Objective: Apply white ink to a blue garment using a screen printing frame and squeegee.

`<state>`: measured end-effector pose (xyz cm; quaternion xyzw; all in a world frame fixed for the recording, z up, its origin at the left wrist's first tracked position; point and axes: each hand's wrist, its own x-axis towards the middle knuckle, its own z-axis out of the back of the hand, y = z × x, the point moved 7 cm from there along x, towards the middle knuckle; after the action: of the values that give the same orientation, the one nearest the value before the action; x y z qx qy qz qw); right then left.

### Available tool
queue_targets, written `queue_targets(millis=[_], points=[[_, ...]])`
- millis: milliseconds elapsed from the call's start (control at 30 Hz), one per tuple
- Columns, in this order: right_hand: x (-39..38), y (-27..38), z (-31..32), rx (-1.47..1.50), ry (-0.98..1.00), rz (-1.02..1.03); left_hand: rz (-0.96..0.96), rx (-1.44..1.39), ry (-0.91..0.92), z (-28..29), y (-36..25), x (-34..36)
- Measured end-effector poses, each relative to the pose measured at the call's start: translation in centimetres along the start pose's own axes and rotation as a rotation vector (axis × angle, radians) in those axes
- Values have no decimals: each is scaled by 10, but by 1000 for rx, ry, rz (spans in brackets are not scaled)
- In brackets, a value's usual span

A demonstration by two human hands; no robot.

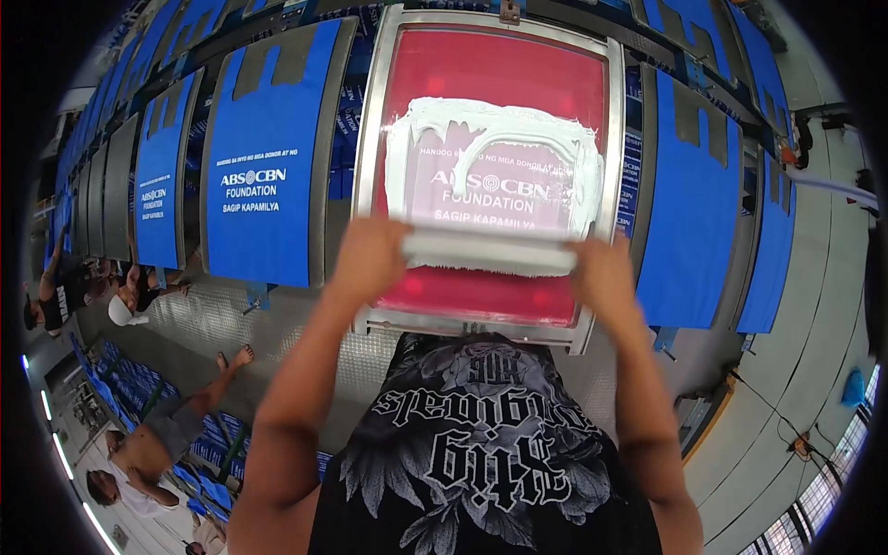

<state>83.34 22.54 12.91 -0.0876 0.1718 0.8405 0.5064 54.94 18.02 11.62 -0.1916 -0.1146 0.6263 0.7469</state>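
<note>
My left hand (372, 262) and my right hand (599, 276) grip the two ends of a wide squeegee (490, 242). Its bar lies across the lower part of a screen printing frame (373, 139), which has metal sides and a red mesh (504, 65). Thick white ink (495, 111) is smeared over the mesh in a rough ring above the squeegee, and some clings along its lower edge. White lettering shows through the pale window inside the ring. Both hands are closed, slightly blurred, with the fingertips partly hidden.
Blue printed bag panels (264, 166) on grey boards stand left of the frame, and unprinted-looking blue panels (694, 203) to its right. Several people, one in a white cap (127, 312), are at the left near stacked blue pieces (129, 384). Cables (782, 421) run over the floor at right.
</note>
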Motion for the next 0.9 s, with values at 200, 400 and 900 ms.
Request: queue_targets(millis=[200,400,900], points=[[26,-18,-34,-14,-27,-123,30,-21,-68,-26,11,22],[144,-45,37,-48,-107,0,64,26,3,9,53,152],[124,-44,6,-147,-95,-48,72,82,49,-9,47,127]])
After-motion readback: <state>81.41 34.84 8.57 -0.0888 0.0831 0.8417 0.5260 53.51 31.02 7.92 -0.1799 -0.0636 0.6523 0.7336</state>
